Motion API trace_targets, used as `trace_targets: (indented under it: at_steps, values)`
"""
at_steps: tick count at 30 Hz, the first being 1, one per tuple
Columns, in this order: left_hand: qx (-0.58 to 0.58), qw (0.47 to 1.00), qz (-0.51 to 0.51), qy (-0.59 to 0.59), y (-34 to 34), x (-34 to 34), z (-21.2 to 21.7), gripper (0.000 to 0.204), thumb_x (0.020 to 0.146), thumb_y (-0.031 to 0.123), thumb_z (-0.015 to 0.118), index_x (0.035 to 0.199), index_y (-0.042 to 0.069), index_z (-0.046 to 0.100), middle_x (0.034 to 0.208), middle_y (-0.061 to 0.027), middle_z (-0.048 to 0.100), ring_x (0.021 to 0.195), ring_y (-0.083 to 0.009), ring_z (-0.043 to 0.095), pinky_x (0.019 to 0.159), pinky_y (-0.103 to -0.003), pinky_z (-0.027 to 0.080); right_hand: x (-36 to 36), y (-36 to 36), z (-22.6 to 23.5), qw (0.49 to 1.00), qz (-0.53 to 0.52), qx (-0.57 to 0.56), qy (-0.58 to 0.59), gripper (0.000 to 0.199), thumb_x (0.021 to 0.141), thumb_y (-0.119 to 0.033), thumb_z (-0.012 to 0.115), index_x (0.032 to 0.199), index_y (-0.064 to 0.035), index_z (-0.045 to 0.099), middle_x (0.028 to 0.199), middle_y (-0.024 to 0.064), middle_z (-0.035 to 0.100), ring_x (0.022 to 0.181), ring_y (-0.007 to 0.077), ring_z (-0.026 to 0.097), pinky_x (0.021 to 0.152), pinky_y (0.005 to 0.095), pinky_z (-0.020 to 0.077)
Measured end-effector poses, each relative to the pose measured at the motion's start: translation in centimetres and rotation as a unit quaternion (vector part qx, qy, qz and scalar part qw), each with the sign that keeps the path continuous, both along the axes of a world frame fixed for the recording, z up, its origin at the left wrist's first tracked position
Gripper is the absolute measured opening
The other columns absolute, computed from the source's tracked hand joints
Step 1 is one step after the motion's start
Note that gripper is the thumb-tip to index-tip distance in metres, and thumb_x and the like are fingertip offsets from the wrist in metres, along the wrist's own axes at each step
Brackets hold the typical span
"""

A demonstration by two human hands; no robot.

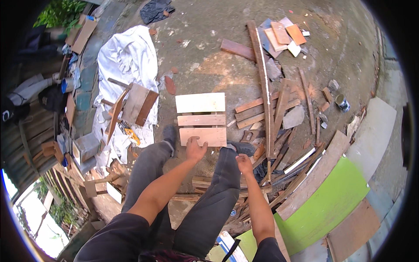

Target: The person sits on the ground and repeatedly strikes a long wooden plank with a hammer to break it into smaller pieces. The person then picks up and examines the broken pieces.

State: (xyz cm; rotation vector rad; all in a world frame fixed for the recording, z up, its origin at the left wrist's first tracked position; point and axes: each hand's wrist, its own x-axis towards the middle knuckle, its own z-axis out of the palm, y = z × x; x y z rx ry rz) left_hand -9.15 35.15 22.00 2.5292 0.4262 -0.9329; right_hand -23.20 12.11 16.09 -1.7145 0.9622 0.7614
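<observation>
Between my feet stands a small slatted wooden piece with three boards side by side: a white far board [200, 103], a narrow middle slat [201, 120] and a wider near board [203, 136]. Its underside is hidden. My left hand [197, 149] rests at the near board's front edge, its fingers apart and gripping nothing. Beside my right knee, my right hand [245, 163] is closed, fingertips together; whatever it may hold is too small to make out.
On the left, a white cloth [126, 56] lies under a wooden box [139, 105] and a yellow tool [132, 136]. A hammer [102, 181] is nearer me. To the right, a long beam [264, 87] crosses piled wood scraps, with a can [342, 103] and a green panel [325, 205] beyond.
</observation>
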Motion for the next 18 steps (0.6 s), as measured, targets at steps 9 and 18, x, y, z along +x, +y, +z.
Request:
trace_targets:
  at_steps: [9, 18]
  values:
    - [0.008, 0.981, 0.162, -0.109, 10.6, 5.3, -12.0, 0.084, 0.08, 0.051, 0.074, 0.135, -0.003, 0.041, 0.137, -0.0281, 0.044, 0.128, -0.0416, 0.044, 0.107, -0.046, 0.038, 11.2, 4.9, -7.6, 0.999, 0.012, 0.041, 0.033, 0.076, 0.091, -0.055, 0.062, 0.144, -0.0042, 0.044, 0.141, 0.0208, 0.051, 0.13, 0.0312, 0.049, 0.106, 0.04, 0.0391]
    - [-0.211, 0.934, 0.287, -0.038, 12.8, 5.9, -16.6, 0.079, 0.074, 0.058, 0.077, 0.117, -0.002, 0.049, 0.111, -0.0234, 0.065, 0.108, -0.0363, 0.063, 0.092, -0.042, 0.048, 15.2, 9.0, -11.2, 0.991, -0.111, 0.065, -0.023, 0.095, 0.087, -0.062, 0.064, 0.153, -0.0029, 0.029, 0.154, 0.0168, 0.036, 0.142, 0.0289, 0.032, 0.116, 0.0398, 0.0236]
